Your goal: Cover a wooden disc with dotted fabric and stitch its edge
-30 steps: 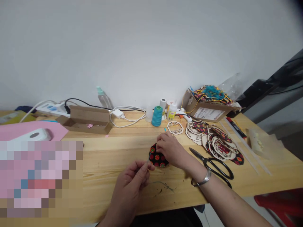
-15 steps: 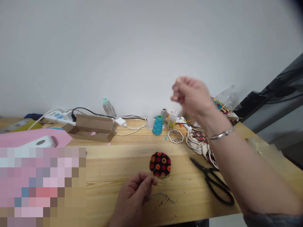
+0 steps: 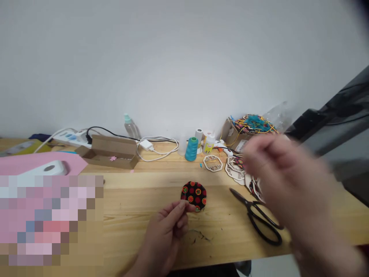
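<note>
Head view shows the round black flower-print fabric disc (image 3: pixel 193 196) on the tabletop (image 3: pixel 129 200), at about 1 o'clock from the pinched fingers (image 3: pixel 180 208) of the left hand (image 3: pixel 164 238), which overlap its lower edge and hide whatever they grip, while the blurred right hand (image 3: pixel 288 181) sits well apart, its grip impossible to tell.

Nothing in view can be read. Up the table from the left hand (image 3: pixel 164 234), a white shipping label (image 3: pixel 241 145) on a cardboard box (image 3: pixel 230 130) shows just past the blurred right hand (image 3: pixel 288 184), with its print too small to make out and partly hidden. Nearer the left hand, a small bottle (image 3: pixel 209 144) carries a yellow-and-white label, also too small to read
</note>
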Tool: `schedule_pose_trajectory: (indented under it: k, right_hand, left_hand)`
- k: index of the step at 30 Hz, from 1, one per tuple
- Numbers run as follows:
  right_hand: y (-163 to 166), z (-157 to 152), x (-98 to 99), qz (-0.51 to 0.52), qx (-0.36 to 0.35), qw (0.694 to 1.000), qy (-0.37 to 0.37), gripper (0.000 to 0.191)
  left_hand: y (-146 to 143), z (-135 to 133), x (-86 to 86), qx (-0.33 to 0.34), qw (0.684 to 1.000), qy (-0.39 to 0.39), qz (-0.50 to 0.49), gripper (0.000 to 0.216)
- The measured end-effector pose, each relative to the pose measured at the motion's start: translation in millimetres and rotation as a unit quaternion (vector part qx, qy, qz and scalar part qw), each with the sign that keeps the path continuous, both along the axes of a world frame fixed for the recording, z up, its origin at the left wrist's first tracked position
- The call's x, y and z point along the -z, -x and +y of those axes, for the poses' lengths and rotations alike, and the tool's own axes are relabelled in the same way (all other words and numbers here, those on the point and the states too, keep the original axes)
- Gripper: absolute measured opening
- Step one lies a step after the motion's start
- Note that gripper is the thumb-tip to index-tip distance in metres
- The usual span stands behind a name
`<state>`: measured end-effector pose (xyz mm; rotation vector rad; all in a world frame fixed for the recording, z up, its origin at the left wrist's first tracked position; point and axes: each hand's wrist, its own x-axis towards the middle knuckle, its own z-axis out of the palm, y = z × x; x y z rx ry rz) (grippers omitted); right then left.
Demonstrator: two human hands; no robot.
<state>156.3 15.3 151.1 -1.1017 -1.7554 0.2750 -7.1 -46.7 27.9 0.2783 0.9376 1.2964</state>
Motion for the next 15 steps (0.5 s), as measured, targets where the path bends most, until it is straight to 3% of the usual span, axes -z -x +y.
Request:
schedule_pose_trajectory:
  k: [4, 7, 9, 15]
  right_hand:
    - [22.3, -32.5, 90.1, -0.104, -0.066, 0.991, 0.056, 0.015]
    - [32.0, -50.0, 131.6, -0.132, -0.06, 0.989, 0.017, 0.019]
    - [32.8, -57.1, 141.6, -0.141, -0.062, 0.988, 0.013, 0.018]
    - [25.5, -65.9, 144.3, -0.175, -0.094, 0.98, 0.01, 0.015]
  left_hand:
    - [-8.0, 0.1, 2.5, 0.035, 0.998, 0.028, -0.039, 0.015]
    - [-12.8, -1.7, 4.6, 0.063, 0.996, 0.025, -0.061, 0.016]
    - [-14.6, -2.5, 5.2, 0.072, 0.996, 0.019, -0.058, 0.017]
    - [-15.7, -2.0, 5.9, 0.072, 0.996, 0.046, -0.025, 0.018]
